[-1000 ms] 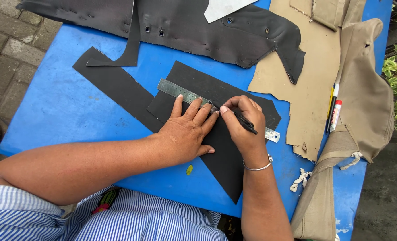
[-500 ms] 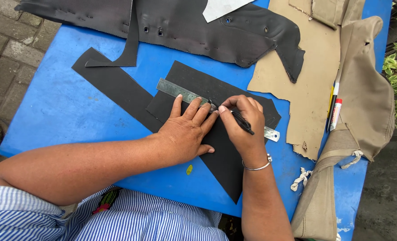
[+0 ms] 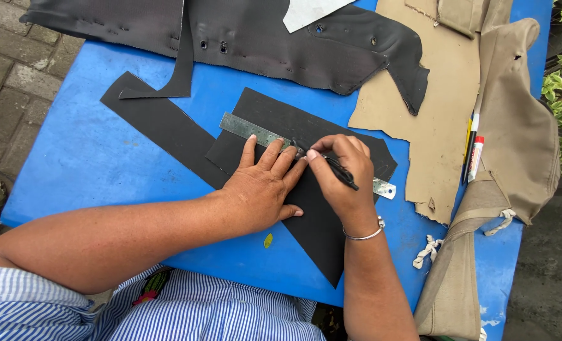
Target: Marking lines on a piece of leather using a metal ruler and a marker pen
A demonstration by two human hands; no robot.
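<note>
On blue table (image 3: 91, 158), centre: left hand (image 3: 262, 186) spread flat, fingers pinning steel ruler (image 3: 249, 131) across black material piece (image 3: 312, 215) so edge holds. Right hand (image 3: 344, 173), at 3 o'clock of left, pinches black pen (image 3: 343, 172), tip against ruler edge for straight line. Markers (image 3: 473, 155) at 3 o'clock, on tan sheet (image 3: 432, 107).

Open blue desk (image 3: 85, 158) to the left; crowded at the top and right.

Bare surface lies left of the black strip (image 3: 161, 129) and below the left hand (image 3: 259, 189). The large black sheet (image 3: 262, 38) blocks the far edge; tan material (image 3: 432, 107), markers (image 3: 473, 155) and a tan cover (image 3: 514, 139) fill the right side.
</note>
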